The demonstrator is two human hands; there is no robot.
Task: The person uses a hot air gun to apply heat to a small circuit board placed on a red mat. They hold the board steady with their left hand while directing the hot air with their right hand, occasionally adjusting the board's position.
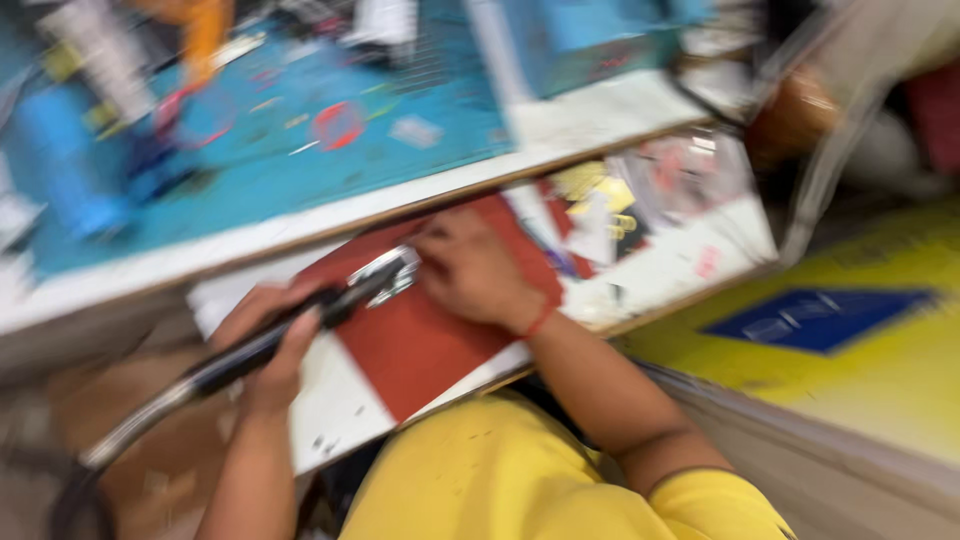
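Note:
The picture is motion-blurred. My left hand (268,345) grips a long black tool (250,350) with a hose or cable trailing down to the lower left; its silvery tip (385,275) rests over a red sheet (420,340). My right hand (470,270) lies flat on that red sheet, fingers right beside the tool's tip, touching a small shiny part there. A red band circles my right wrist. The red sheet lies on a white pull-out shelf (340,400) under the bench.
Above the shelf is a workbench with a blue-green mat (330,130) littered with small parts, a red ring and a blue object at left. Papers and yellow bits lie on the shelf's right side (650,200). A yellow floor with a blue patch (810,320) is at right.

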